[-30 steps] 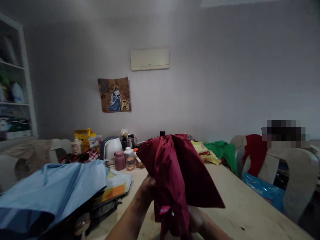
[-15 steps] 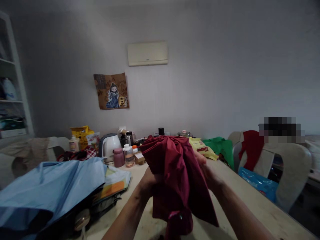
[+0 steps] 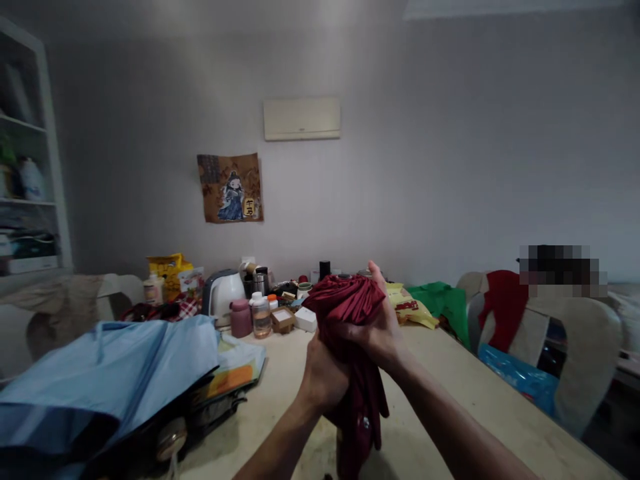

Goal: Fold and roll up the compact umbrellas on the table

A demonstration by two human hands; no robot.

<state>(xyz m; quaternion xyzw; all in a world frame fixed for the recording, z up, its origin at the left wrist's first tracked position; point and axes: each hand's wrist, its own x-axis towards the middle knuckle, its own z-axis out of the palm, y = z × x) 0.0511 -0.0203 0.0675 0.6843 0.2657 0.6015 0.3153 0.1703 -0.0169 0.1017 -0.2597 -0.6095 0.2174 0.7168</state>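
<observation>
A dark red folding umbrella is held upright over the table, its fabric gathered into a bundle. My right hand wraps round the gathered canopy from the right. Just below it, my left hand grips the lower part of the umbrella. Loose red fabric and a strap hang down beneath both hands.
A light blue open umbrella lies at the left over bags. A white kettle, bottles and small boxes crowd the far end of the beige table. Yellow snack bags and green cloth lie at the right, beside chairs.
The red canopy, spread wide a second ago, is now gathered into a tight bundle. My right hand has come up from below and closed round it.
</observation>
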